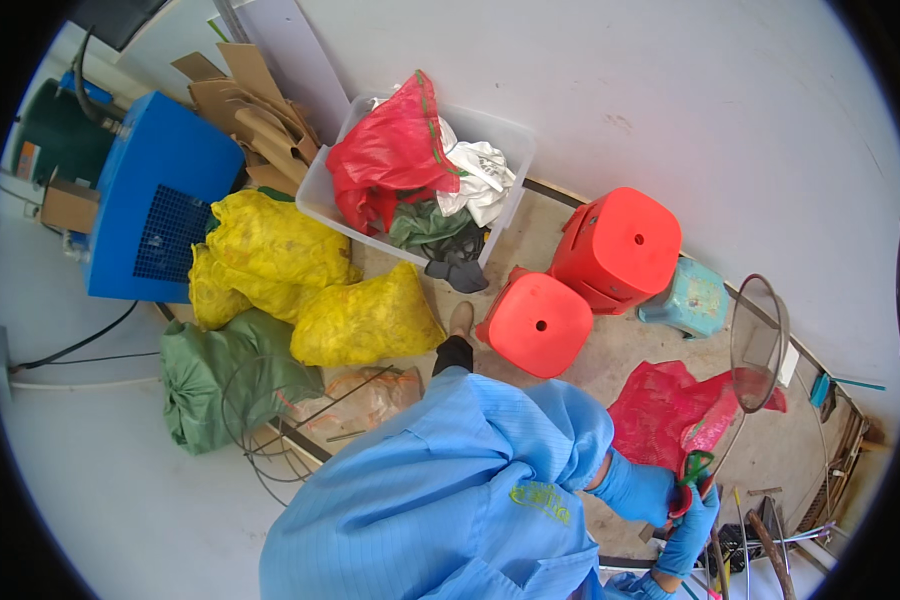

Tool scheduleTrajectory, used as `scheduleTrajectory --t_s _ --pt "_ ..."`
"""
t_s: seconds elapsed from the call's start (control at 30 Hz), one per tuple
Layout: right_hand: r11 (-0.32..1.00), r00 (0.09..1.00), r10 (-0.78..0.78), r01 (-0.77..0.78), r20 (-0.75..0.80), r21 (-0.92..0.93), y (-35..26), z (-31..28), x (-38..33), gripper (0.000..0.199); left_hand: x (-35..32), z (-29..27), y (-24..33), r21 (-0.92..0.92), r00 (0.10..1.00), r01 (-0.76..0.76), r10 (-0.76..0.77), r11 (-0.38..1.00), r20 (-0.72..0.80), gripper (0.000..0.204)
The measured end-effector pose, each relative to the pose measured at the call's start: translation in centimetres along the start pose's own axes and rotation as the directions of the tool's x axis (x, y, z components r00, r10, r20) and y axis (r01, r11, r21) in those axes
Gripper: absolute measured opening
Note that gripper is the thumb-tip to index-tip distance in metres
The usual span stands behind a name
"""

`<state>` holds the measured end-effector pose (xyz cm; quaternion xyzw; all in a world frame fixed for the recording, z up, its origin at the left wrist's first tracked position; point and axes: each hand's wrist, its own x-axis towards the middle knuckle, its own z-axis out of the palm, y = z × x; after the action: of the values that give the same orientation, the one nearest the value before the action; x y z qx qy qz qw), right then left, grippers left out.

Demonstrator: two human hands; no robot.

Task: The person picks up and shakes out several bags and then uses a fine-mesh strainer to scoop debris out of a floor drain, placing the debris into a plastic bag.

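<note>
Both my arms reach to the lower right, in blue sleeves and blue gloves. A strip of bare wrist shows on each. My left hand is closed at the gathered end of a red woven bag, its fingers partly hidden. Close beside it, my right hand grips the same end, below a green band on the bag. The rest of the bag lies slack on the floor beyond my hands. A round wire-rimmed hoop on a thin rod rises just past the bag.
Two red stools and a pale teal stool stand ahead. A clear plastic bin holds bags. Filled yellow sacks, a green sack, wire loops and a blue machine are at left. Sticks lie lower right.
</note>
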<state>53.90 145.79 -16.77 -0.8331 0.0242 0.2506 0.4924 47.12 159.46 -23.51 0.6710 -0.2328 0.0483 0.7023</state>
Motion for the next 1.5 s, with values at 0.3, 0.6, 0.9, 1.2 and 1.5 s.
scheduleTrajectory --t_s 0.3,0.6,0.9,1.2,1.5 --pt "0.999 0.998 0.018 -0.021 -0.061 -0.049 3.5 -0.9 0.0 0.017 -0.6 2.4 -3.0 0.422 0.951 -0.244 0.131 0.873 0.279 0.008" --pt "0.997 1.000 0.015 -0.015 0.005 0.073 7.1 -3.5 0.0 0.038 -4.6 -5.3 -1.0 -0.512 0.966 0.246 -0.163 0.823 0.202 0.016" --pt "0.972 0.994 0.022 -0.046 0.104 0.232 -0.9 5.2 -3.2 0.026 -4.8 -12.4 -1.8 -0.942 0.602 0.321 -0.747 -0.097 0.282 0.069" --pt "0.967 0.997 -0.031 0.013 0.067 0.254 0.3 5.0 -4.3 0.023 -4.1 -14.3 -0.9 -0.822 0.534 0.545 -0.824 0.166 0.188 0.043" --pt "0.994 0.998 0.045 -0.040 -0.040 0.103 2.1 0.3 -4.6 0.030 -2.7 -11.7 -0.4 -0.717 0.701 0.497 -0.713 0.489 0.000 0.020"
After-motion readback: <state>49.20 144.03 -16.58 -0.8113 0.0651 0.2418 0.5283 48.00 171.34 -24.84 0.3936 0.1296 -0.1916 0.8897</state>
